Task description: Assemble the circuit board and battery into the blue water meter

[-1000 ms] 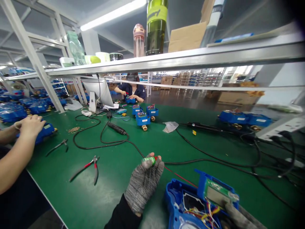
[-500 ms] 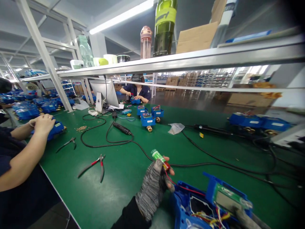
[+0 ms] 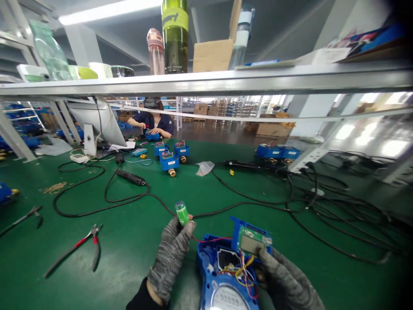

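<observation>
My left hand (image 3: 171,252), in a grey fingerless glove, is closed round a green cylindrical battery (image 3: 182,212) held upright above the table. A red wire runs from the battery to an opened blue water meter (image 3: 206,267) at the bottom centre. The meter's round dial (image 3: 229,297) faces up, and coloured wires (image 3: 243,273) spill out of its housing. My right hand (image 3: 284,275), also gloved, pinches a blue cover with a green circuit board and display (image 3: 252,242), raised over the meter's right side. Some of the right fingers are hidden behind the cover.
Red-handled cutting pliers (image 3: 87,241) lie at left, with a second pair (image 3: 27,217) beyond. Black cables (image 3: 226,211) cross the green table. Several blue meters (image 3: 169,161) stand farther back. A shelf (image 3: 206,82) spans overhead; a co-worker (image 3: 153,122) sits opposite.
The view has swung right, so the table things sit farther left. The battery is now more upright in my left hand. My right hand and the cover have come fully into view.
</observation>
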`<state>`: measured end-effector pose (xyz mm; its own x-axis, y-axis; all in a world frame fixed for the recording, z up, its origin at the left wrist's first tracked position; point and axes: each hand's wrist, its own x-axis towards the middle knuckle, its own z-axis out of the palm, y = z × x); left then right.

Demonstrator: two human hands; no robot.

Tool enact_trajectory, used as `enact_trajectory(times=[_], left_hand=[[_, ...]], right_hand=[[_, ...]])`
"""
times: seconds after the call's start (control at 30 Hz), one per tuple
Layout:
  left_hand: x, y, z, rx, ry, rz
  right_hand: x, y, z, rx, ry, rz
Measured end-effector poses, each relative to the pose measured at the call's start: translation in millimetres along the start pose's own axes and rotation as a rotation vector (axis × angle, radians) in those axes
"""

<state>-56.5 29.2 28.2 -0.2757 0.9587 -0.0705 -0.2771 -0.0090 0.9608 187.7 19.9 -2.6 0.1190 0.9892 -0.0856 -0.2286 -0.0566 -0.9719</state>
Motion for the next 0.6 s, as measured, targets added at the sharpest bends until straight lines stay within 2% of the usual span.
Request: enact_trajectory(times=[0.1,0.17,0.47,0.6], left_hand=[[1.1,1.6,-0.2,0.057,-0.035,0.006],[2.3,0.5,-0.2,0.052,-0.049,0.004],[3.9,-3.4,-1.7,0.09,-0.048,0.081],[2.2,0.4,-0.5,0.049,-0.048,0.082]], right_hand=[[-2.7,-12.5,9.5,0.013,-0.043,0.097],[-3.4,-14.3,10.8,0.015,-0.045,0.109],[-4.3,-17.5,11.8,0.011,-0.019,-0.003],[-2.1,-10.8,9.3,-0.002,-0.01,-0.04]])
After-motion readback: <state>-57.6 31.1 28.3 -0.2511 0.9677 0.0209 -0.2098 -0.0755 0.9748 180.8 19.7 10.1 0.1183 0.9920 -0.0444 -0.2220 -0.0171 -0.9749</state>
